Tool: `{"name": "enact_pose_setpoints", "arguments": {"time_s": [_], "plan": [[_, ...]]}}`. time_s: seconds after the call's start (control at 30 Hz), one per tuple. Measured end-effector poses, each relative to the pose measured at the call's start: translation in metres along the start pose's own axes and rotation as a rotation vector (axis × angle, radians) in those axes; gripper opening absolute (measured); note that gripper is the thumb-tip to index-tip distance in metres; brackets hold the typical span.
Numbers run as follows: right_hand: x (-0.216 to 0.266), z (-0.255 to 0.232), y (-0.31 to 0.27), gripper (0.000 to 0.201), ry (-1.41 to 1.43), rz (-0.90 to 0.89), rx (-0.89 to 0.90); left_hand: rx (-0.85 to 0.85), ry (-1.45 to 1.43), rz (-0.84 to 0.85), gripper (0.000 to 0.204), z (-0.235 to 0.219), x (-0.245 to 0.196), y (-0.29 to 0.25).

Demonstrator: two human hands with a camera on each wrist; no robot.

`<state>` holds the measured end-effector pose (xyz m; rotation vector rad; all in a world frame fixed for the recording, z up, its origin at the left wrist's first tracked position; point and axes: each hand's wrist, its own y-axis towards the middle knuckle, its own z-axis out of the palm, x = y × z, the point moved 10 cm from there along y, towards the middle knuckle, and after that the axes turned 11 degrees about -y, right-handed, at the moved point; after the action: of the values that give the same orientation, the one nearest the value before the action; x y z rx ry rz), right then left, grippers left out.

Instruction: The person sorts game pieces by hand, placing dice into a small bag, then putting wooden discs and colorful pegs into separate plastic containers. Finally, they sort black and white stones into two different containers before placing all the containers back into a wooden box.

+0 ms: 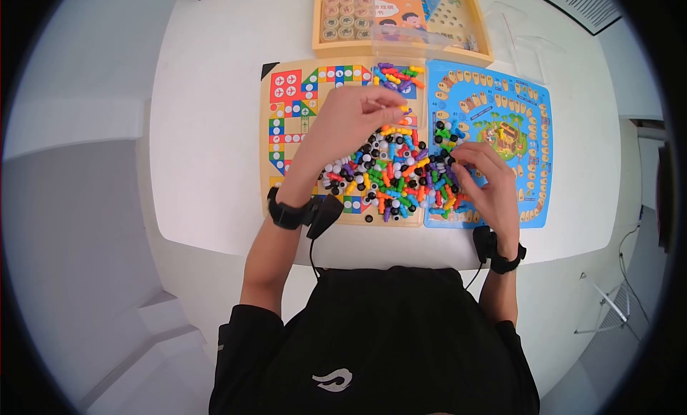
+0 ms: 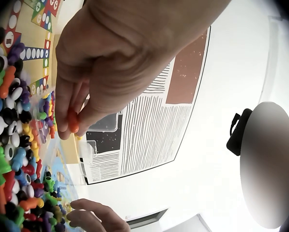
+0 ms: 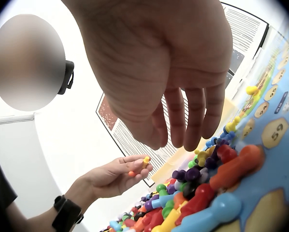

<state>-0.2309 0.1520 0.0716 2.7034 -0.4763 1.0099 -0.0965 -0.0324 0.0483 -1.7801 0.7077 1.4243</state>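
Observation:
My left hand (image 1: 351,121) pinches game pegs, with a yellow peg (image 3: 146,161) and the tip of an orange peg (image 2: 73,121) showing at its fingertips. It is over a clear plastic box (image 1: 424,93) that has several coloured pegs (image 1: 393,75) at its far end. Low over the right side of a heaped pile of pegs and black and white pieces (image 1: 390,175), my right hand (image 1: 490,182) hangs with relaxed, slightly bent fingers. Nothing shows between those fingers in the right wrist view.
The pile spreads over a colourful game board (image 1: 268,157) and a blue game board (image 1: 537,129). Behind them stands a wooden box (image 1: 404,55) with round wooden game discs (image 1: 347,18) and a booklet. A clear plastic lid (image 1: 529,50) lies at the back right.

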Motion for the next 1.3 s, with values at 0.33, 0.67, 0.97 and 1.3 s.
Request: {"name": "enact_pose_setpoints", "arguments": {"time_s": [0.33, 0.67, 0.97, 1.3], "plan": [[0.032, 0.002, 0.014, 0.019, -0.068, -0.172, -0.053, -0.073, 0.21, 0.15, 0.022, -0.017, -0.018, -0.011], [0.081, 0.061, 0.036, 0.034, -0.342, -0.527, 0.056, -0.207, 0.563, 0.329, 0.024, -0.022, 0.008, -0.079], [0.064, 0.059, 0.038, 0.029, -0.356, -0.408, 0.049, -0.176, 0.543, 0.298, 0.014, -0.022, 0.01, -0.074], [0.059, 0.063, 0.044, 0.023, -0.473, -0.342, 0.003, -0.208, 0.454, 0.381, 0.016, -0.017, -0.016, -0.064]]}}
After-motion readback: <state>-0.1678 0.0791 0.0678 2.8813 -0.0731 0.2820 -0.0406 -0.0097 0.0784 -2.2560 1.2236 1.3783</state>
